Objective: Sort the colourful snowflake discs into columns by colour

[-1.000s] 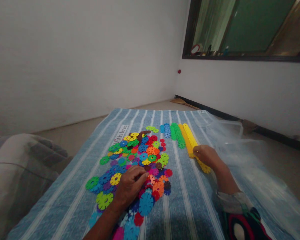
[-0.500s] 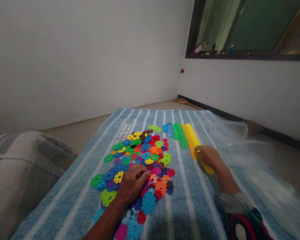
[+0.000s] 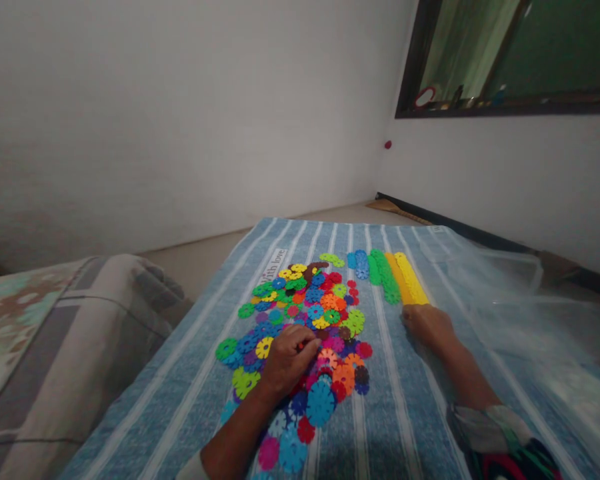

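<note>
A spread pile of flat notched plastic discs, like snowflake building discs, lies in many colours on a striped cloth. My left hand rests on the middle of this pile, thumb and fingers drawn together; a bit of red shows at the fingertips, but what they hold is unclear. To the right, overlapping discs lie in rows by colour. My right hand is closed over the near part of the yellow disc row, its fingertips hidden. Beside that are an orange-yellow row, green rows and short blue rows.
Clear plastic packaging lies along the right side of the striped cloth. A cloth-covered piece of furniture stands at the left. Walls rise behind and to the right, with a dark-framed window.
The view has turned left, so everything sits further right. My right hand has slid nearer to me along the yellow row. My left hand stays on the pile in the same pose.
</note>
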A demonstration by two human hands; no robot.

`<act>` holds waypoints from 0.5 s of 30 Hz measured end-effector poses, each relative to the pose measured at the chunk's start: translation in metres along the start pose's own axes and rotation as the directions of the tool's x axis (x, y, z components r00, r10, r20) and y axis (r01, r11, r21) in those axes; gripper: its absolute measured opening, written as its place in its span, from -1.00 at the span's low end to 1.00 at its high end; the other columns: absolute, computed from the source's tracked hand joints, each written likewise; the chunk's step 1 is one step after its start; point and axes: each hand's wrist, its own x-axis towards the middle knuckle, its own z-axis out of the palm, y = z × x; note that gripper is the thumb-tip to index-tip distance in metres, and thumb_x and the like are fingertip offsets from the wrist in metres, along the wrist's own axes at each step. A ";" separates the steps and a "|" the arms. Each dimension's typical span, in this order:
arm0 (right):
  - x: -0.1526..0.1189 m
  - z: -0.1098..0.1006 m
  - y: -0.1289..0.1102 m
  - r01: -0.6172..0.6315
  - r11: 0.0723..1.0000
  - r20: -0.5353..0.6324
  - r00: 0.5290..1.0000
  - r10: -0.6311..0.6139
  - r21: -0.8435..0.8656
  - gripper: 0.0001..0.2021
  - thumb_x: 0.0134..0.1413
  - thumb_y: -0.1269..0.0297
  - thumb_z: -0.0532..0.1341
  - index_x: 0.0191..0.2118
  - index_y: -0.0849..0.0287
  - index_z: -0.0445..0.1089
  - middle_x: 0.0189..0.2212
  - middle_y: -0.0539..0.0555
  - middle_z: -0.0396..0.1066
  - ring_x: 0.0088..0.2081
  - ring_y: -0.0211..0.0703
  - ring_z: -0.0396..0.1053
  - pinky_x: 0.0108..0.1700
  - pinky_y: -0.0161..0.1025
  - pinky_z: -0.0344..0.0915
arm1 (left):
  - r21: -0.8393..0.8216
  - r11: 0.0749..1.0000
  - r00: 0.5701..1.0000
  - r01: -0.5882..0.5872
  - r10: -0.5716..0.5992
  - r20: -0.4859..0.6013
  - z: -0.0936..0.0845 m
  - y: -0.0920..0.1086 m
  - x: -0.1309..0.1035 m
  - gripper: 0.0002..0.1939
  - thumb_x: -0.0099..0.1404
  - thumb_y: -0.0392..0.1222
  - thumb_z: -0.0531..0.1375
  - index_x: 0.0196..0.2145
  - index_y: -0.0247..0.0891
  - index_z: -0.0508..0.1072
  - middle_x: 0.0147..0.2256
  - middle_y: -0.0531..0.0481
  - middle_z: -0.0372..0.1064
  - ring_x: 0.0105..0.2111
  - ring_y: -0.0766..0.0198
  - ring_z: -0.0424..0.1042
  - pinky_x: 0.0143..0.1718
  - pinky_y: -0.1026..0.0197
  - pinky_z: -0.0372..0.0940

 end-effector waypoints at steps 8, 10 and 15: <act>-0.008 0.000 -0.036 0.185 0.981 -0.047 0.982 -0.183 0.058 -0.73 0.23 0.23 0.04 -0.17 0.10 0.48 -0.28 0.18 0.55 -0.21 -0.01 0.50 -0.39 -0.29 0.11 | 0.293 0.920 0.964 0.261 -0.235 -0.122 -0.042 -0.039 0.021 -0.76 0.24 -0.15 0.08 -0.44 -0.24 0.50 -0.38 -0.04 0.49 -0.29 0.21 0.44 -0.18 0.22 0.29; -0.009 0.008 -0.050 0.249 0.966 -0.074 0.967 -0.244 0.062 -0.73 0.26 0.23 0.03 -0.19 0.09 0.48 -0.30 0.16 0.56 -0.24 -0.05 0.50 -0.39 -0.30 0.08 | 0.434 0.804 0.913 0.407 -0.372 -0.167 -0.057 -0.053 0.028 -0.75 0.24 -0.16 0.08 -0.37 -0.25 0.54 -0.29 -0.08 0.51 -0.22 0.17 0.45 -0.16 0.20 0.29; -0.008 0.033 -0.066 0.233 0.970 -0.162 0.962 -0.219 0.073 -0.71 0.31 0.19 0.00 -0.16 0.07 0.47 -0.37 0.16 0.56 -0.32 -0.06 0.51 -0.43 -0.30 0.03 | 0.656 0.536 0.815 0.532 -0.534 -0.225 -0.075 -0.072 0.047 -0.63 0.27 -0.15 0.01 -0.16 -0.27 0.57 -0.13 -0.22 0.48 -0.08 0.03 0.42 -0.15 0.15 0.31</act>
